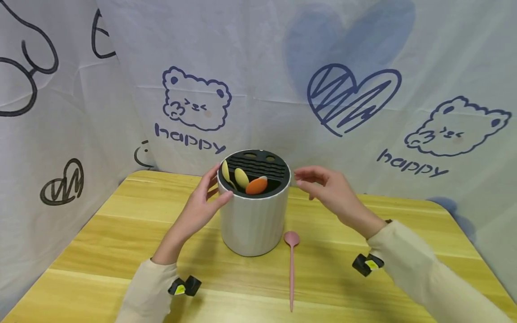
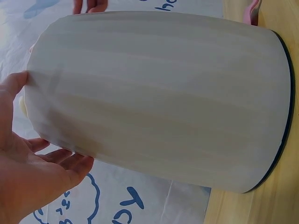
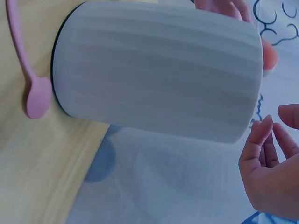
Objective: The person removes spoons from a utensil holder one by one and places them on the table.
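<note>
A white ribbed utensil holder (image 1: 253,224) with a black slotted top (image 1: 258,167) stands upright on the table. In its open front compartment sit pale yellow spoon heads (image 1: 241,178) and an orange spoon head (image 1: 256,185), a white edge behind the orange one. My left hand (image 1: 205,200) grips the holder's upper left side, its thumb by the rim and its fingers round the side. Just off the right of the rim is my right hand (image 1: 329,190), fingers loosely bent, holding nothing. A pink long-handled spoon (image 1: 291,260) lies on the table by the holder's lower right.
The wooden table (image 1: 101,278) has a light, yellowish grain. Behind it and to the left hangs a white cloth (image 1: 266,89) printed with bears, hearts and lettering. The holder stands not far from the table's back edge.
</note>
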Demonstrator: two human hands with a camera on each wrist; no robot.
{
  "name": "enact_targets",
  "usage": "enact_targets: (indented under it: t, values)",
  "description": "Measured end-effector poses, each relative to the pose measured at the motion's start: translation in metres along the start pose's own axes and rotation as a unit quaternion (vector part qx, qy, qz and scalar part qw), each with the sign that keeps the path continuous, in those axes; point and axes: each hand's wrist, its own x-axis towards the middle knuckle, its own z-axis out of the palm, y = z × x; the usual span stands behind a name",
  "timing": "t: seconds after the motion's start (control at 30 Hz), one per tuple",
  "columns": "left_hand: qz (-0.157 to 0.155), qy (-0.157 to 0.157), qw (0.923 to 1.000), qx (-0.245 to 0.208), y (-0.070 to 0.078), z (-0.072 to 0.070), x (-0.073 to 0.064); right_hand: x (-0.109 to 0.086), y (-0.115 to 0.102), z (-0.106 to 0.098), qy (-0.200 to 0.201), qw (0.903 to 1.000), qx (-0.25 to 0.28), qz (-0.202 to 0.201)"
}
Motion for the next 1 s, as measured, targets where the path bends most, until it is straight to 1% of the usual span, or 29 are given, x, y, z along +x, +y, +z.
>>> enact_targets:
  t: [0.13,0.2,0.4,0.47,0.6,0.77,0.9,1.0]
  values:
    - [0.001,0.000,1.0000,0.001,0.000,0.000,0.000,0.005,-0.011,0.004,-0.016,0.9997,-0.016,0.000]
    - [0.000,0.000,1.0000,0.002,0.000,-0.001,0.000,0.007,-0.016,0.006,-0.022,0.9996,-0.015,0.004]
    - [-0.001,0.002,1.0000,0.002,-0.001,-0.002,-0.001,0.014,-0.031,0.017,-0.030,0.9973,0.046,0.047]
    - [0.000,0.003,1.0000,0.001,-0.001,-0.002,-0.001,0.017,-0.036,0.021,-0.034,0.9967,0.052,0.053]
    - [0.000,0.004,1.0000,0.001,-0.003,-0.003,-0.001,0.023,-0.043,0.028,-0.046,0.9969,0.037,0.051]
    - [-0.001,0.002,1.0000,-0.001,-0.002,-0.002,-0.001,0.028,-0.044,0.034,-0.063,0.9963,0.034,0.049]
    - [-0.002,-0.001,1.0000,-0.006,-0.001,-0.001,0.000,0.030,-0.044,0.034,-0.072,0.9953,0.046,0.046]
    - [-0.003,-0.003,1.0000,-0.008,0.000,0.000,0.000,0.031,-0.045,0.033,-0.081,0.9948,0.039,0.048]
